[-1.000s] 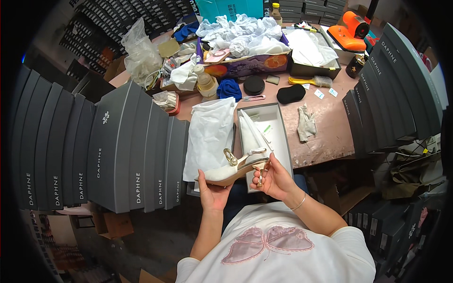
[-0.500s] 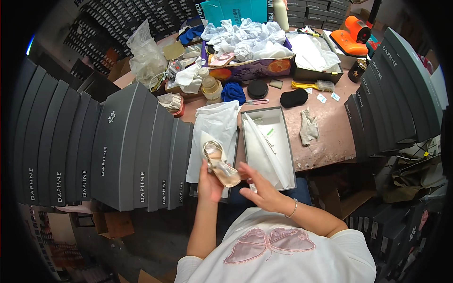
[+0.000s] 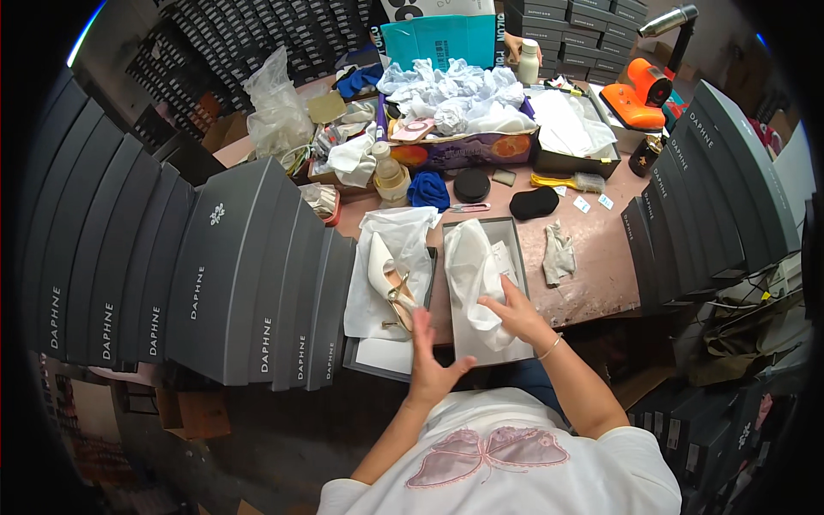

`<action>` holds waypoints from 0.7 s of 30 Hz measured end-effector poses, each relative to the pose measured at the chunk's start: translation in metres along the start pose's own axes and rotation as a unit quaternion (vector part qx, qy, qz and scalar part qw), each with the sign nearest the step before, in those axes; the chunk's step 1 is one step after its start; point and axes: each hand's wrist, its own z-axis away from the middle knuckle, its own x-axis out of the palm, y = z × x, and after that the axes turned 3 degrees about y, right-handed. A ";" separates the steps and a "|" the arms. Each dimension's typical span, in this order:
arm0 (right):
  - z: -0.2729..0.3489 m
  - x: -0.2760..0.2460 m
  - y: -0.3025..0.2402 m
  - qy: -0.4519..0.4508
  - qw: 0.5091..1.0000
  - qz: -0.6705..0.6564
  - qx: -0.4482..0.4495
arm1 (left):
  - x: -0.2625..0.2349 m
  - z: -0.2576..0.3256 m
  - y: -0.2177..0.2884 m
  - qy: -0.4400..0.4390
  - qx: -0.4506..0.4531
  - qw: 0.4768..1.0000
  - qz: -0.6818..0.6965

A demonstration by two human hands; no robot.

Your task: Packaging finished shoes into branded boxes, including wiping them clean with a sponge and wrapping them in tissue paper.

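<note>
A white high-heeled shoe (image 3: 383, 270) with a gold-toned strap lies on its side on white tissue paper (image 3: 360, 318), which covers part of a grey shoe box (image 3: 378, 371). Beside the shoe's heel, my left hand (image 3: 432, 365) is open, thumb spread, holding nothing. My right hand (image 3: 519, 319) grips a crumpled white tissue wrap (image 3: 472, 279) over the second grey box (image 3: 511, 232). Whether anything is inside the wrap I cannot tell. A white slip (image 3: 505, 262) shows in that box beside the wrap.
Stacked dark grey shoe boxes flank me at left (image 3: 227, 283) and right (image 3: 730, 180). Behind the work spot stand a bottle (image 3: 391, 182), a blue cloth (image 3: 427, 190), a round black tin (image 3: 471, 185), a yellow brush (image 3: 566, 181) and a carton of crumpled paper (image 3: 463, 153). Another person's hand (image 3: 513, 47) shows at the back.
The shoe has left my left hand and now lies on the tissue in the left box. My right hand has moved right and taken hold of the tissue wrap in the other box.
</note>
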 end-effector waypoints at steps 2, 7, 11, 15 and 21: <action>0.013 0.015 -0.024 -0.018 0.997 0.067 -0.038 | 0.026 0.002 0.000 -0.017 -0.045 0.986 0.158; 0.025 0.018 -0.086 0.039 0.945 0.250 -0.207 | 0.004 -0.014 -0.004 0.151 -0.182 0.921 0.309; 0.004 0.016 -0.102 0.036 0.845 0.338 -0.414 | -0.004 -0.005 0.011 0.140 -0.175 0.913 0.340; 0.034 0.061 -0.072 -0.037 0.864 0.309 -0.395 | -0.006 -0.017 -0.010 0.127 -0.253 0.858 0.429; 0.096 0.045 -0.108 -0.238 0.969 0.044 -0.049 | -0.040 -0.018 -0.020 0.072 -0.278 0.848 0.446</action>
